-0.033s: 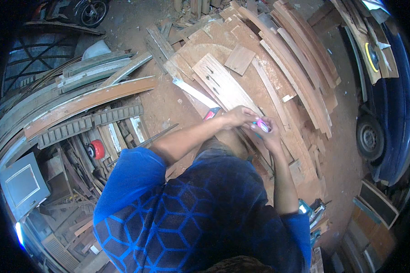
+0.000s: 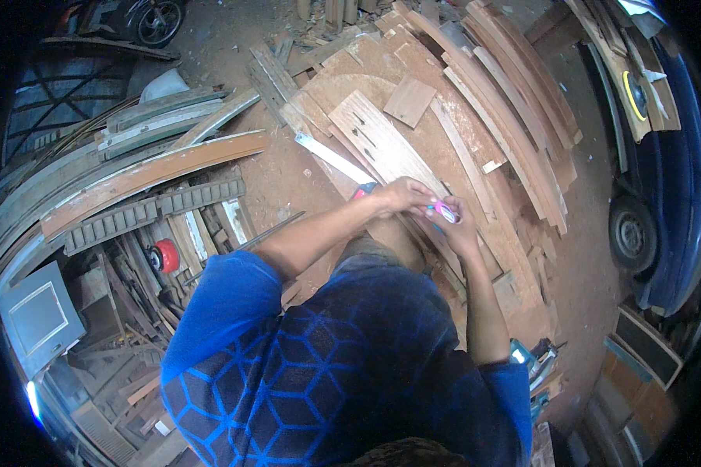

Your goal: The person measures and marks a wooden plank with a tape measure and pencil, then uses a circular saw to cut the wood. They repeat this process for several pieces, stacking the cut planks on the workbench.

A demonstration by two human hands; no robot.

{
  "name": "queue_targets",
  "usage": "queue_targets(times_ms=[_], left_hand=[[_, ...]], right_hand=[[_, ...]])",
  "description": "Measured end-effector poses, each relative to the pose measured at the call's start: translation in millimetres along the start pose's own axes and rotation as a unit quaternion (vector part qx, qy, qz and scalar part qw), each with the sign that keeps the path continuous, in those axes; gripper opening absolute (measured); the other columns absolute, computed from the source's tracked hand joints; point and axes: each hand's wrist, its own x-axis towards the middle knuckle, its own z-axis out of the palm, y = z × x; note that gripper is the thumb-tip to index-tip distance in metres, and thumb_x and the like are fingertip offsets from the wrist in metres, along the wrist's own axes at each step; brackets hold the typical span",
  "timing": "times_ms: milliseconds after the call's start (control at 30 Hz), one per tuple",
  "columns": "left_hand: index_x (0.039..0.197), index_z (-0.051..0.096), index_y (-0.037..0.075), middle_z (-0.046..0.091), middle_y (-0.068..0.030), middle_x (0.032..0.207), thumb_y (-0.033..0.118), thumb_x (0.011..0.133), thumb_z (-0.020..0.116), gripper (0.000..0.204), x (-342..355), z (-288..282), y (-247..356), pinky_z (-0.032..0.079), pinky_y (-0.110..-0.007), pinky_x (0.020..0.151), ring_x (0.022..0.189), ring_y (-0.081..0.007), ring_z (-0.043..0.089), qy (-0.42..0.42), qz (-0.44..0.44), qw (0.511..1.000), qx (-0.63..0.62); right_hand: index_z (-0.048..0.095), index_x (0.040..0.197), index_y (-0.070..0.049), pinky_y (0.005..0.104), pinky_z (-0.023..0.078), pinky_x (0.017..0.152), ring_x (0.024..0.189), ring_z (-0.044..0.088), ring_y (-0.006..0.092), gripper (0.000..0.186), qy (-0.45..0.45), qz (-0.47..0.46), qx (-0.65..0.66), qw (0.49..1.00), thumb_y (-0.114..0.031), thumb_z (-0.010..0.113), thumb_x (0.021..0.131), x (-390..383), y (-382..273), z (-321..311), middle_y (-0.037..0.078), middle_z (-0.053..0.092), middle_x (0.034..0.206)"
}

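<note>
My right hand point(image 2: 458, 229) is closed around a small pink-and-white object point(image 2: 445, 211), too small to name, with a bit of teal showing near it. Close beside it, my left hand point(image 2: 401, 195) pinches its fingertips together at the object's left end; what lies in that pinch is hard to see. Both hands are above a pale wooden board point(image 2: 389, 148) with dark slot-like marks. Left of the board lies a handsaw point(image 2: 333, 159) with a bright blade, its red-and-blue handle partly behind my left forearm.
A small square wood piece point(image 2: 410, 101) and long curved planks point(image 2: 514, 117) lie on the worktable. Stacked timber point(image 2: 156, 175) and a red round item point(image 2: 164, 255) are at left. A teal power tool point(image 2: 524, 356) sits by my right elbow; a blue vehicle point(image 2: 666, 179) stands at right.
My left hand and the pink-and-white object have shifted very slightly up and left. Everything else looks the same.
</note>
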Motion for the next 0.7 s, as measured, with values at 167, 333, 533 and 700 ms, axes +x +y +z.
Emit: queue_targets(times_ms=[167, 333, 533, 700], left_hand=[[0.117, 0.071, 0.008, 0.076, -0.0090, 0.102, 0.044, 0.101, 0.053, 0.043, 6.5, -125.4, 11.4, 0.056, -0.042, 0.086, 0.089, -0.0252, 0.073, 0.225, 0.039, 0.921, 0.316], [0.111, 0.075, 0.001, 0.076, -0.0175, 0.101, 0.037, 0.098, 0.064, 0.040, 17.2, -265.0, 41.3, 0.054, -0.037, 0.085, 0.093, -0.0237, 0.071, 0.485, 0.142, 0.809, 0.299], [0.127, 0.070, 0.010, 0.071, -0.0189, 0.122, 0.048, 0.101, 0.053, 0.049, 42.0, -322.6, 17.1, 0.047, -0.046, 0.103, 0.118, -0.0342, 0.065, 0.476, 0.070, 0.755, 0.445], [0.119, 0.076, 0.005, 0.077, -0.0129, 0.107, 0.039, 0.098, 0.068, 0.040, 65.5, -284.1, 0.4, 0.053, -0.033, 0.087, 0.096, -0.0194, 0.069, 0.456, 0.187, 0.839, 0.231]], right_hand=[[0.068, 0.107, 0.000, 0.0326, 0.052, 0.083, 0.092, 0.066, 0.0190, 0.055, 0.003, 0.101, -0.065, 0.993, -0.041, 0.088, 0.077, -10.6, 38.8, -17.4, 0.010, 0.070, 0.100], [0.069, 0.104, 0.000, 0.0317, 0.053, 0.080, 0.088, 0.065, 0.0168, 0.053, 0.046, 0.188, -0.069, 0.979, -0.042, 0.088, 0.077, -64.6, 100.9, -87.7, 0.009, 0.071, 0.096], [0.071, 0.106, -0.003, 0.0340, 0.053, 0.082, 0.090, 0.066, 0.0180, 0.050, 0.075, 0.150, -0.109, 0.980, -0.041, 0.086, 0.078, -89.0, 134.6, -112.8, 0.010, 0.072, 0.097], [0.070, 0.110, -0.003, 0.0335, 0.054, 0.085, 0.095, 0.067, 0.0175, 0.054, 0.093, 0.107, -0.170, 0.975, -0.043, 0.088, 0.078, -102.7, 192.0, -109.8, 0.011, 0.073, 0.105]])
